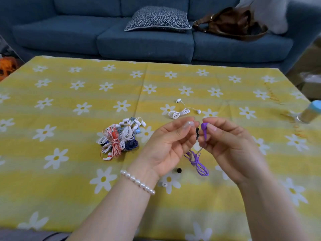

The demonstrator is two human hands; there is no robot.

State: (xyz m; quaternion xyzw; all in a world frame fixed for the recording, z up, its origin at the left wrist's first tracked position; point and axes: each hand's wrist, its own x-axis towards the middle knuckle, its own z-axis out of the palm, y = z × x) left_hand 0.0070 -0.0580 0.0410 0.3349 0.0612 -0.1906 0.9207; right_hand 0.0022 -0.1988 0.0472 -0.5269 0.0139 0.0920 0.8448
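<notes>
Purple earbud [204,128]: pinched by right hand [231,148], above tabletop [69,171] midway toward near edge, cord bundle [198,162] left dangling beneath. Clear tip [189,123]: pinched by left hand [166,145], just beside earbud. Black tip [178,170]: loose on tabletop.

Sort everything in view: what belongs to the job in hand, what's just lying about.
Job in hand: purple earphones, clear ear tip, left hand, right hand.
Lying about: pile of bundled earphones, white earphones, black ear tip, cushion, brown bag, blue-capped jar.

Left hand [166,146] raised, fingers [184,125] pinched; right hand [231,148] facing it, fingers curled.
</notes>
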